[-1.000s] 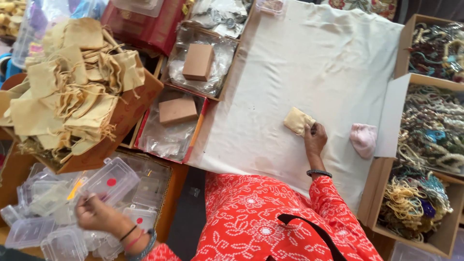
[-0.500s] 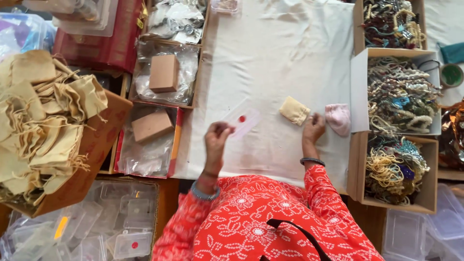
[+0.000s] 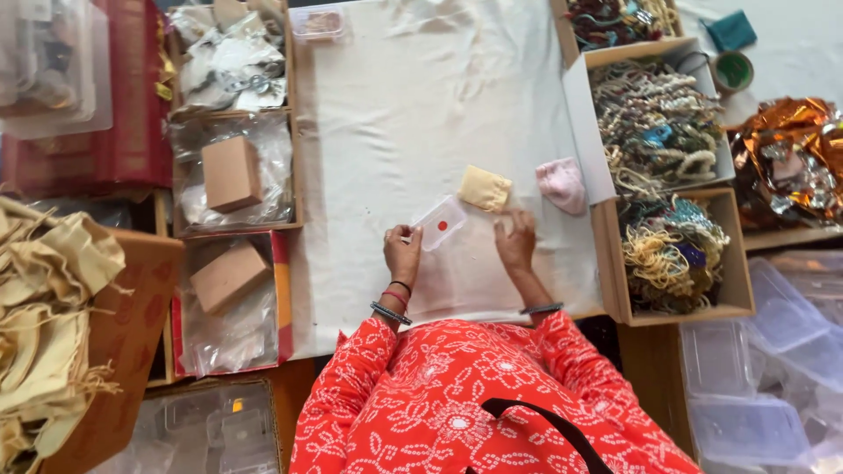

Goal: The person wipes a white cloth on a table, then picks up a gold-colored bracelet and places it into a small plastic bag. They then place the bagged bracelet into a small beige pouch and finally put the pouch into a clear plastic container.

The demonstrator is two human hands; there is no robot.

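I am looking down on a worktop covered by a cream cloth. My left hand is pinching the near end of a small clear plastic box with a red dot inside, its grip closing on the box's corner between thumb and fingertips. The box is lying flat on the cloth near the worktop's near edge, about midway across. My right hand is resting on the cloth just right of the box, fingers curled loosely and holding nothing, just short of a small yellow cloth pouch. A pink pouch is sitting by the right edge, beside cardboard boxes of beaded jewellery. Along the left edge, trays are holding brown cardboard boxes on plastic wrap.
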